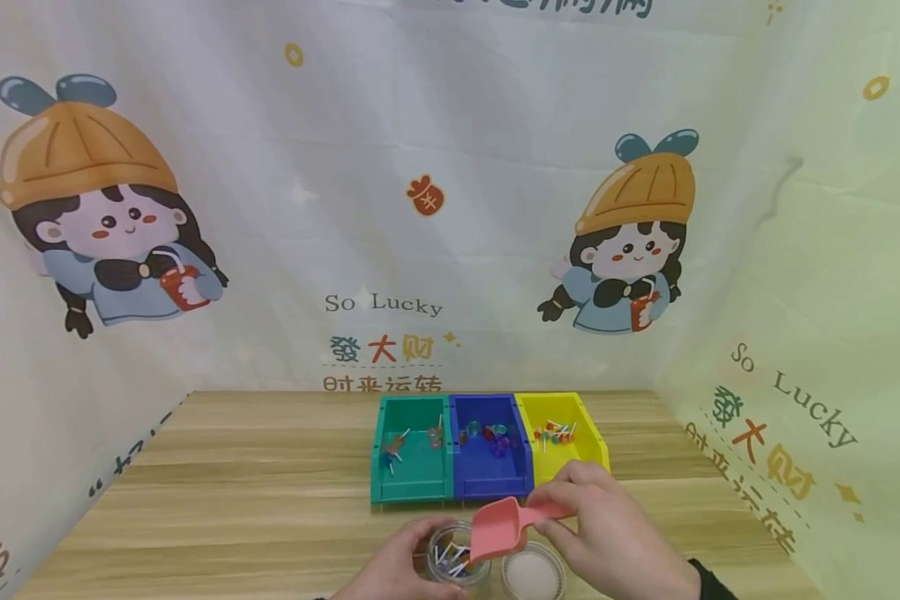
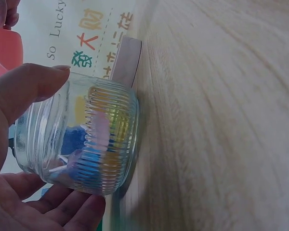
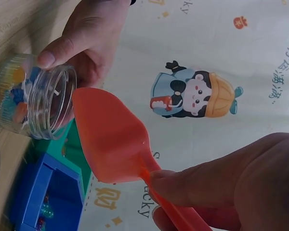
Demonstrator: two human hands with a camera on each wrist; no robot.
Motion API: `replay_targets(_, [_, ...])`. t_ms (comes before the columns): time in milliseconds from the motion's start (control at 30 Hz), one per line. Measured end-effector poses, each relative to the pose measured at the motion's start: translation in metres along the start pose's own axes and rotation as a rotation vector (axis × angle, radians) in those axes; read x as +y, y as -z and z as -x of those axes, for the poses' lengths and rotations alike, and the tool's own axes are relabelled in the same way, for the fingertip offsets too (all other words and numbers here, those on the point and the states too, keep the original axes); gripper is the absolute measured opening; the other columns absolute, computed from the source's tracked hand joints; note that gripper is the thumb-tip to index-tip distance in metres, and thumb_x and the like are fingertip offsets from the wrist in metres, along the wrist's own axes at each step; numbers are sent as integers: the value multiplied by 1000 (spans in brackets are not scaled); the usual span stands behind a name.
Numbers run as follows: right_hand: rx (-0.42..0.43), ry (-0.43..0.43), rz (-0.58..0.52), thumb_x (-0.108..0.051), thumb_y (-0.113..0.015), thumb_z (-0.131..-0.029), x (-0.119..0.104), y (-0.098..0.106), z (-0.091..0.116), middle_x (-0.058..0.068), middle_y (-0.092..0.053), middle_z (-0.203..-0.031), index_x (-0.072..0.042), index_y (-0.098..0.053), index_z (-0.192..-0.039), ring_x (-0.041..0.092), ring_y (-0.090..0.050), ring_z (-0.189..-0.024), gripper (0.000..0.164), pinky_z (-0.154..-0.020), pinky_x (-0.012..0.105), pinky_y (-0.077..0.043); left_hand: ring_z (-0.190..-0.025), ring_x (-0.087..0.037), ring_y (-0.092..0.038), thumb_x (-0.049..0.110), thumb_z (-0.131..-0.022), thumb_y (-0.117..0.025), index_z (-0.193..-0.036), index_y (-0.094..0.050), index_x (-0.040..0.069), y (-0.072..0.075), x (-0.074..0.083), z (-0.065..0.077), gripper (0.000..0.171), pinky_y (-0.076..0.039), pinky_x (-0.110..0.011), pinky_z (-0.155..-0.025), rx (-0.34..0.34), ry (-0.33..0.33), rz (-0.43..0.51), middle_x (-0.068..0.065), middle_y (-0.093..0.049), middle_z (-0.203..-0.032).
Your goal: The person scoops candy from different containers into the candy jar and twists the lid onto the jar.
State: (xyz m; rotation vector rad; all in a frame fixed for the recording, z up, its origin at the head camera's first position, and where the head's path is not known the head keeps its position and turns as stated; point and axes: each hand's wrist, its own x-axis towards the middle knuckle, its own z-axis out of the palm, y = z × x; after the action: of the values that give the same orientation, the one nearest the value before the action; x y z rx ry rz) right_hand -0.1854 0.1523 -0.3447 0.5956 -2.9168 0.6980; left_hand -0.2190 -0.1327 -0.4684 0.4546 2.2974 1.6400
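Observation:
A clear glass jar [image 2: 48,137] stands on the table, ribbed near its base. Inside are small coloured pieces and white-stick lollipops [image 1: 450,557]. My left hand [image 1: 401,568] grips the jar, thumb on one side and fingers round the other. Between thumb and fingers my right hand [image 1: 607,529] pinches the handle of a coral-red plastic scoop [image 3: 115,139]. The scoop's blade is just above the jar's mouth, its tip by the rim in the right wrist view; nothing shows on the blade. A pale round lid [image 1: 532,575] lies right of the jar.
Behind the jar, green [image 1: 412,493], blue [image 1: 493,487] and yellow [image 1: 598,454] bins stand side by side. Small lollipops lie in the green and yellow ones, coloured translucent pieces in the blue. A printed cloth [image 1: 495,250] hangs behind and beside the wooden table [image 1: 232,500].

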Motion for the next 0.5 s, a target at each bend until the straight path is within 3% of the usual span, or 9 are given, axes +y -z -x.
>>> replay_targets(233, [-9, 17, -14, -34, -84, -98, 3, 0, 0, -15, -59, -97, -29, -83, -110, 10, -55, -94, 13, -81, 25, -54, -117, -21, -67, 24, -84, -98, -150, -59, 5, 3, -11, -6, 79, -61, -40, -104, -26, 5, 5, -7, -69, -133])
replay_targets(500, [-5, 25, -21, -34, -83, -99, 5, -1, 0, -15, -59, -97, -28, -83, -111, 9, -54, -93, 14, -80, 25, -53, -118, -22, -68, 31, -78, -102, -150, -61, 14, 4, -52, -26, 84, -61, -33, -101, -43, -9, 85, -5, -69, -134])
